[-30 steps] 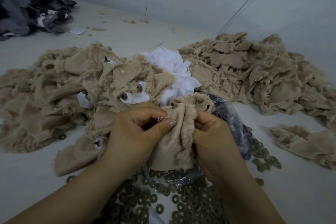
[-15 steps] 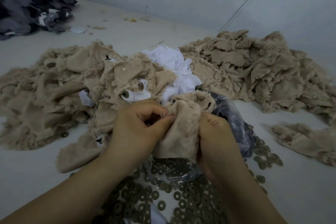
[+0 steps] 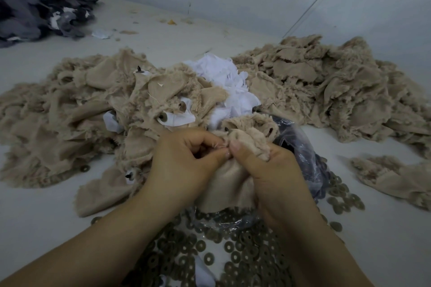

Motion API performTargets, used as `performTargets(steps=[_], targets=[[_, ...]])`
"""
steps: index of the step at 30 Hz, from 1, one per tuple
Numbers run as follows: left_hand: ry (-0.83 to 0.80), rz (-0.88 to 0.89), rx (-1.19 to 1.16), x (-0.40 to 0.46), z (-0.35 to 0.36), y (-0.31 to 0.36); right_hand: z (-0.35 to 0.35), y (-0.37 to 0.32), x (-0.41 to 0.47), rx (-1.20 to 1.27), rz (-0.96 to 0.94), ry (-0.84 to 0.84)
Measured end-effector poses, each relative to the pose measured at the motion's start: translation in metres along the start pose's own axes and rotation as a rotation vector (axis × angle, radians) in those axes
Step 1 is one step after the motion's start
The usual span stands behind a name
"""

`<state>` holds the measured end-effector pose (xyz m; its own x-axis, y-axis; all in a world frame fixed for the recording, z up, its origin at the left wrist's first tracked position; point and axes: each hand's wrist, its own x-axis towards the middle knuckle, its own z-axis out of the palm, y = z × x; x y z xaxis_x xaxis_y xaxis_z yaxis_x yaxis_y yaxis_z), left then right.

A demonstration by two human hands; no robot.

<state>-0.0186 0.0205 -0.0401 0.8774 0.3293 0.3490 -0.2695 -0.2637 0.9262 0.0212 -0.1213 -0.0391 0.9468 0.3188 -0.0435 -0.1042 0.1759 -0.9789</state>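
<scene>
Two hands: left hand (image 3: pixel 184 165), right hand (image 3: pixel 272 170). One beige plush piece (image 3: pixel 247 140). Three beige heaps: left heap (image 3: pixel 70 119), right heap (image 3: pixel 338 91), small heap (image 3: pixel 396 177). One white scrap pile (image 3: pixel 228 77), one grey heap (image 3: pixel 30 0), one plastic bag (image 3: pixel 300 147), countless washers (image 3: pixel 233 251).

Inspected: the near-centre cloth piece (image 3: pixel 229 185) is beige, with a smooth knit backing and a fuzzy pile face. The left heap (image 3: pixel 70 123) and right heap (image 3: pixel 338 91) are the same matt plush with frayed edges. The white scraps (image 3: pixel 229 81) are thin, smooth cloth. The rings (image 3: pixel 235 256) are dull brown; metal or plastic cannot be told. The bag (image 3: pixel 302 154) is glossy, crinkled clear plastic. The table (image 3: pixel 42 221) is matt and pale.
</scene>
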Motion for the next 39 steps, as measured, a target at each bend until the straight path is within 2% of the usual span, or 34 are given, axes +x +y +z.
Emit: performTargets(steps=[6,9,18,24,31,36,39], targets=[[-0.065,-0.293,-0.410,0.0013,-0.0012,0.0016,-0.0008,-0.0033,0.0016,0.123,0.063,0.044],[-0.070,-0.347,-0.482,0.0003,0.0004,0.0026,-0.0012,-0.0023,0.0016,0.135,0.058,0.055],[-0.027,-0.265,-0.404,-0.0026,0.0026,0.0042,-0.0011,-0.0016,0.0013,0.010,-0.009,0.074],[-0.014,-0.169,-0.222,-0.0043,0.0035,-0.0002,-0.0003,-0.0008,0.0015,-0.023,-0.016,0.100],[0.004,-0.166,-0.199,-0.0045,0.0041,-0.0010,-0.0012,0.0012,0.0022,-0.118,-0.066,0.138],[-0.010,-0.143,-0.097,-0.0025,0.0040,0.0041,-0.0022,0.0027,0.0022,-0.125,-0.112,0.153],[-0.035,-0.200,-0.135,0.0005,0.0020,0.0050,-0.0027,0.0037,0.0021,-0.147,-0.151,0.159]])
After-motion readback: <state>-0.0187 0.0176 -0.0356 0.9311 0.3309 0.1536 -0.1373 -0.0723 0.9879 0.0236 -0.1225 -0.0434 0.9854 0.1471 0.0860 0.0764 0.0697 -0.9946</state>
